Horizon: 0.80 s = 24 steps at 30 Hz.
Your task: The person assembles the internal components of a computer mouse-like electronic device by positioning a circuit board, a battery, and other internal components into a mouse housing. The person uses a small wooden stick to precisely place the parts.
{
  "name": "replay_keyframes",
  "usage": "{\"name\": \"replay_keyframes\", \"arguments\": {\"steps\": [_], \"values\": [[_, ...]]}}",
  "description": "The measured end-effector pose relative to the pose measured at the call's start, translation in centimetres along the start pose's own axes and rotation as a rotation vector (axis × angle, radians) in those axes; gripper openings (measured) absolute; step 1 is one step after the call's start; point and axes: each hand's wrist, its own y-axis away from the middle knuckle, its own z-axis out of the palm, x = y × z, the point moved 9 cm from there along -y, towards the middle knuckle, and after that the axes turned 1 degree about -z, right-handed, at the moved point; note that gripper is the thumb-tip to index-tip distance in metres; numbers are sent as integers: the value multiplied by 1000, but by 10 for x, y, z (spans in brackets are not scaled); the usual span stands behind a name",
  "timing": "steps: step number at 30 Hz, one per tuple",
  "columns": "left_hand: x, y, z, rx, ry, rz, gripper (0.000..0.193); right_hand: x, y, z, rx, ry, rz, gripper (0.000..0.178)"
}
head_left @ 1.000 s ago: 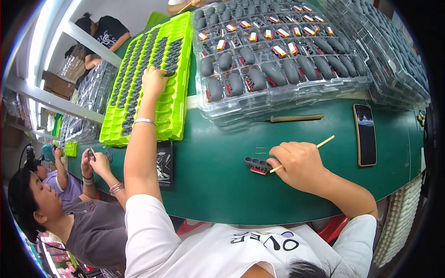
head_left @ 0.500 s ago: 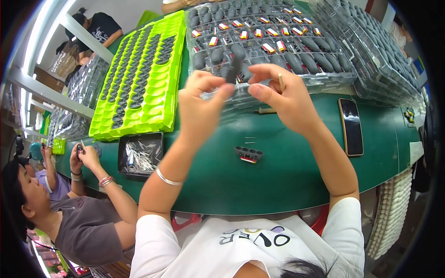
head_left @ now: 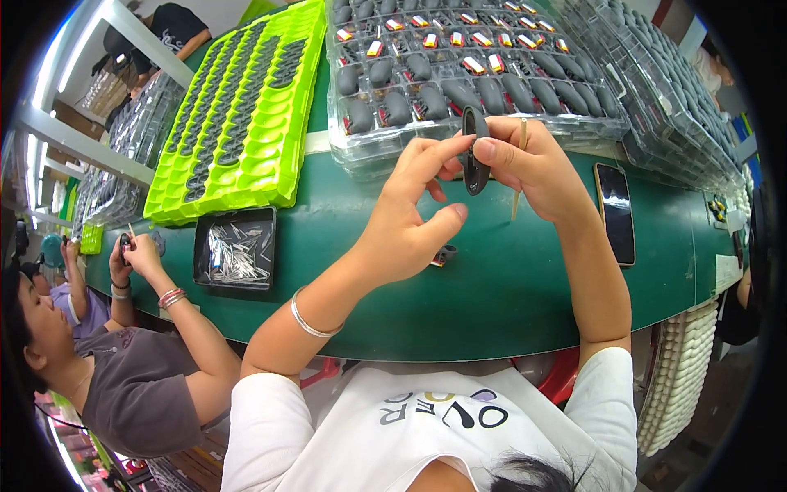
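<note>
A dark grey oval shell [head_left: 473,176] is pinched on edge in my right hand [head_left: 529,168]. A thin wooden stick [head_left: 516,203] is also tucked in that hand, pointing down toward the table. My left hand [head_left: 414,197] reaches in from the left, its index fingertip against the shell and its thumb spread well away below. On the green table under the left thumb lies a small grey part with red and white on it [head_left: 443,256], mostly hidden by the hand.
Beyond my hands is a clear compartment tray [head_left: 361,160] of grey shells and small parts, beside stacked trays [head_left: 656,107]. To the left are a bright green tray [head_left: 283,184] and a black box of metal pieces [head_left: 201,254]. A phone [head_left: 615,215] lies right; a co-worker sits left.
The dark shell, blurred at my left fingers earlier, is now in my right hand's pinch. My left thumb and fingers have spread, and both hands have come nearer. The view has shifted slightly.
</note>
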Motion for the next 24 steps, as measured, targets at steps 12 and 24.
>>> {"name": "replay_keyframes", "arguments": {"steps": [12, 24], "values": [[-13, 32, 5, -341, -614, -19, 51, 11, -2, -20, 135, 248, 37, 24], [-81, 56, -19, 68, 710, -563, 48, 20, 2, 14, 0, 44, 143, 39]]}}
